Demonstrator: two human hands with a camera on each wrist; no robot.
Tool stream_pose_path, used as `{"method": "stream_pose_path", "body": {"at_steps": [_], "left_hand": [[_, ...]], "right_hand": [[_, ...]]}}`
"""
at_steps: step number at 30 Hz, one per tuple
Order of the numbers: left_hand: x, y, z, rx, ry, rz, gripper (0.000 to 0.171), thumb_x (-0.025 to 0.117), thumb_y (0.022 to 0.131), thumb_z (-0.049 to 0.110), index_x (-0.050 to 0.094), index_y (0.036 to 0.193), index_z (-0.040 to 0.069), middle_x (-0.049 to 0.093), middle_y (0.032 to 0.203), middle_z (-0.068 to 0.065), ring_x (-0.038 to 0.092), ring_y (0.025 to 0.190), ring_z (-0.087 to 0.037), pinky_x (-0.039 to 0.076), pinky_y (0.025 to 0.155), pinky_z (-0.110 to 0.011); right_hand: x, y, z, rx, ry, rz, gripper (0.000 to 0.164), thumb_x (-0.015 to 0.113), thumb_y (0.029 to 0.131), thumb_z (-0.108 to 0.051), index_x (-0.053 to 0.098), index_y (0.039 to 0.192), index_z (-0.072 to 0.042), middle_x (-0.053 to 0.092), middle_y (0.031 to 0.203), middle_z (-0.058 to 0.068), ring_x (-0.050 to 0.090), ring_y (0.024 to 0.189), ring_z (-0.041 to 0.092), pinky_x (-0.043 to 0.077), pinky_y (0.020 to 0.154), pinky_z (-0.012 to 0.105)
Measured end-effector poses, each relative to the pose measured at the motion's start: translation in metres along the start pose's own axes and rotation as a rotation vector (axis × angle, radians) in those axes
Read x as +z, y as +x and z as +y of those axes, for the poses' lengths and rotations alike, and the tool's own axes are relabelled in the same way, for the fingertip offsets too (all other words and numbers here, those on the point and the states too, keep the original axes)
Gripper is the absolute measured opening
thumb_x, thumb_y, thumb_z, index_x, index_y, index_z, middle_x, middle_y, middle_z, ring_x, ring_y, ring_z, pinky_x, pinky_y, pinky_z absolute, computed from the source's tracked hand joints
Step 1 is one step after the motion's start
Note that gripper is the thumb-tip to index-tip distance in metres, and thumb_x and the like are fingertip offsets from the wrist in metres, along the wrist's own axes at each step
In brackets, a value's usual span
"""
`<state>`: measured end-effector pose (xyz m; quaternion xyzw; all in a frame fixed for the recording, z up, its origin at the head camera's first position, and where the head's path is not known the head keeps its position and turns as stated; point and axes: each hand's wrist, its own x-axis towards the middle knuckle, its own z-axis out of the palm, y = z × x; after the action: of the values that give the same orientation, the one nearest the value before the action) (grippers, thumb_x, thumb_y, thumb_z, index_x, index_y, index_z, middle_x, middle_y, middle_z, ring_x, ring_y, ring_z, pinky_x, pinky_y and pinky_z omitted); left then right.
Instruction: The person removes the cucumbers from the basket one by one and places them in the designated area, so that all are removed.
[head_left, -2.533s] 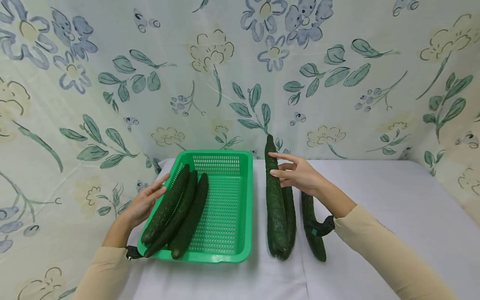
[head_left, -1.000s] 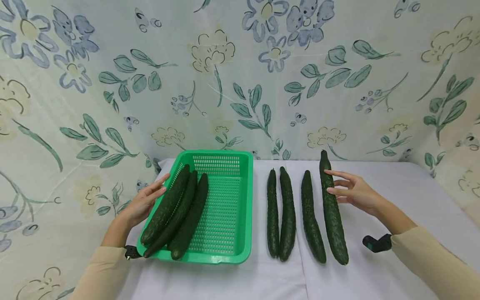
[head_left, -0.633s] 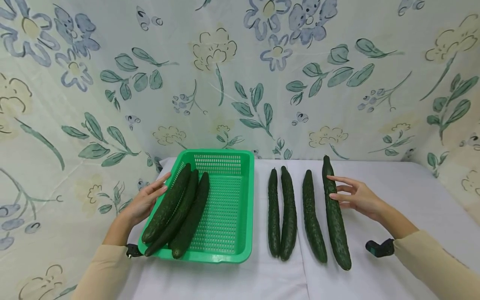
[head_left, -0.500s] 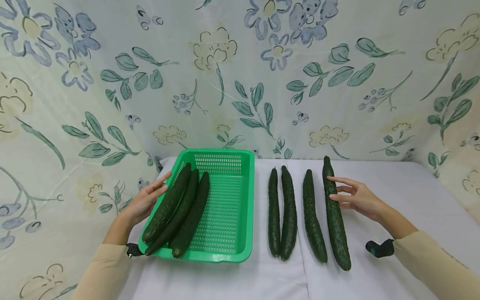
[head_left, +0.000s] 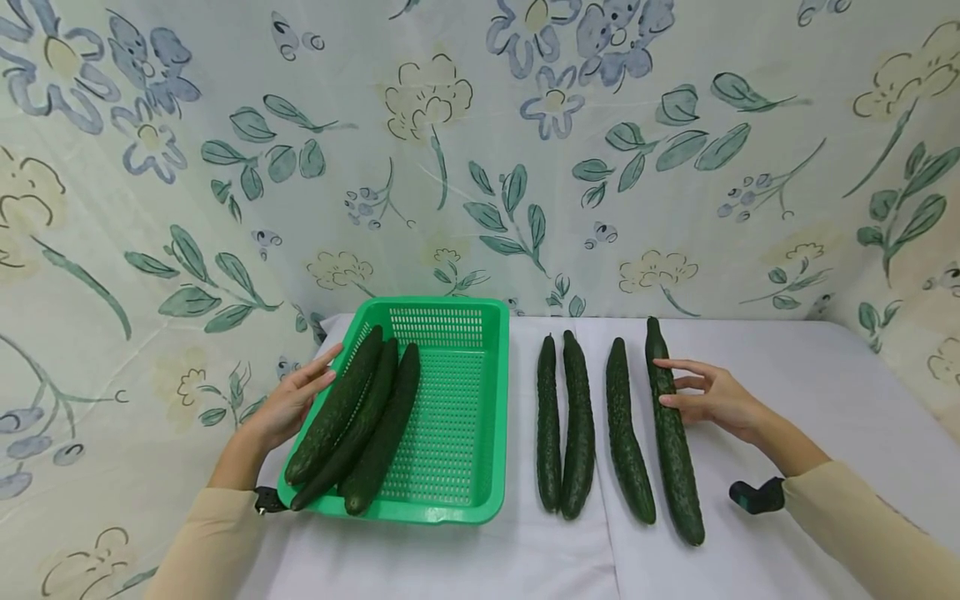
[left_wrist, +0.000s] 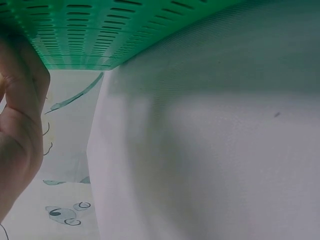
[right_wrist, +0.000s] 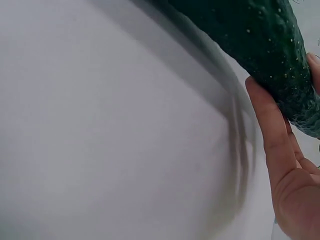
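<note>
My right hand (head_left: 716,400) pinches a long dark green cucumber (head_left: 675,458) near its upper part, thumb on one side and fingers on the other. In the right wrist view that cucumber (right_wrist: 250,45) is close over the white cloth, which carries its shadow. Left of it lie three more cucumbers in a rough row: a bent one (head_left: 628,433), a thicker one (head_left: 577,425) and a thin one (head_left: 548,425). At the left, my left hand (head_left: 288,404) touches the side rim of a green plastic basket (head_left: 495,408) with straight fingers. Three cucumbers (head_left: 386,425) lean together inside the basket's left half.
A white cloth (head_left: 825,392) covers the table, with a crease running beside the row. Behind it hangs a floral curtain (head_left: 480,167), which also shows at the left. A dark wrist camera (head_left: 757,496) sits on my right wrist.
My right hand has carried the cucumber from over the two left ones to the right end of the row, then slightly toward me. The left hand and basket stay put.
</note>
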<state>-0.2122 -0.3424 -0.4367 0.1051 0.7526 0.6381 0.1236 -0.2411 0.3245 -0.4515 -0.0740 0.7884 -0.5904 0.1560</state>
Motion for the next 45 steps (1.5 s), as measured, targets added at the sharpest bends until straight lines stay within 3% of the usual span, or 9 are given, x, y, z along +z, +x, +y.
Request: {"method": "stream_pose_path", "body": {"at_steps": [8, 14, 22, 32, 40, 45], "left_hand": [[0.001, 0.0, 0.0, -0.013, 0.004, 0.013, 0.057, 0.043, 0.11, 0.027, 0.02, 0.161, 0.022, -0.011, 0.164, -0.015, -0.018, 0.147, -0.035, -0.01, 0.114, -0.06], [0.001, 0.0, 0.0, -0.002, 0.007, 0.009, 0.057, 0.042, 0.11, 0.027, 0.019, 0.162, 0.021, -0.01, 0.164, -0.016, -0.019, 0.147, -0.035, -0.01, 0.114, -0.061], [0.001, 0.0, -0.001, 0.002, 0.003, 0.005, 0.057, 0.042, 0.11, 0.026, 0.019, 0.162, 0.021, -0.01, 0.164, -0.015, -0.019, 0.147, -0.034, -0.011, 0.113, -0.063], [0.001, 0.0, 0.001, 0.005, -0.005, -0.002, 0.056, 0.041, 0.11, 0.027, 0.02, 0.162, 0.022, -0.01, 0.164, -0.017, -0.02, 0.147, -0.036, -0.012, 0.112, -0.064], [0.001, 0.0, 0.0, 0.004, 0.009, -0.002, 0.056, 0.041, 0.11, 0.026, 0.019, 0.162, 0.022, -0.01, 0.164, -0.016, -0.019, 0.147, -0.035, -0.011, 0.112, -0.065], [0.001, -0.001, 0.0, -0.001, 0.003, 0.001, 0.056, 0.041, 0.11, 0.026, 0.02, 0.162, 0.023, -0.011, 0.164, -0.016, -0.02, 0.147, -0.035, -0.012, 0.113, -0.063]], "right_hand": [[0.001, 0.0, 0.005, 0.028, -0.027, 0.033, 0.067, 0.077, 0.09, -0.016, 0.047, 0.15, -0.017, 0.043, 0.13, 0.03, 0.064, 0.087, 0.019, 0.058, 0.07, 0.041], [0.001, -0.001, 0.007, 0.022, -0.019, 0.032, 0.069, 0.075, 0.092, -0.015, 0.042, 0.153, -0.014, 0.043, 0.132, 0.033, 0.064, 0.087, 0.018, 0.059, 0.069, 0.04], [0.001, 0.0, 0.008, 0.003, -0.052, 0.039, 0.07, 0.077, 0.09, -0.015, 0.043, 0.151, -0.01, 0.046, 0.123, 0.028, 0.066, 0.086, 0.018, 0.059, 0.069, 0.041], [0.003, -0.001, 0.004, -0.023, -0.125, 0.052, 0.074, 0.078, 0.09, -0.018, 0.039, 0.151, -0.002, 0.045, 0.131, 0.036, 0.067, 0.089, 0.019, 0.059, 0.07, 0.041], [0.01, -0.002, 0.001, -0.014, -0.223, 0.095, 0.076, 0.079, 0.088, -0.022, 0.041, 0.15, 0.0, 0.048, 0.125, 0.035, 0.065, 0.091, 0.026, 0.059, 0.071, 0.038], [0.012, 0.002, 0.002, -0.031, -0.241, 0.101, 0.078, 0.081, 0.087, -0.022, 0.042, 0.15, 0.001, 0.052, 0.116, 0.028, 0.063, 0.088, 0.022, 0.059, 0.068, 0.038]]}}
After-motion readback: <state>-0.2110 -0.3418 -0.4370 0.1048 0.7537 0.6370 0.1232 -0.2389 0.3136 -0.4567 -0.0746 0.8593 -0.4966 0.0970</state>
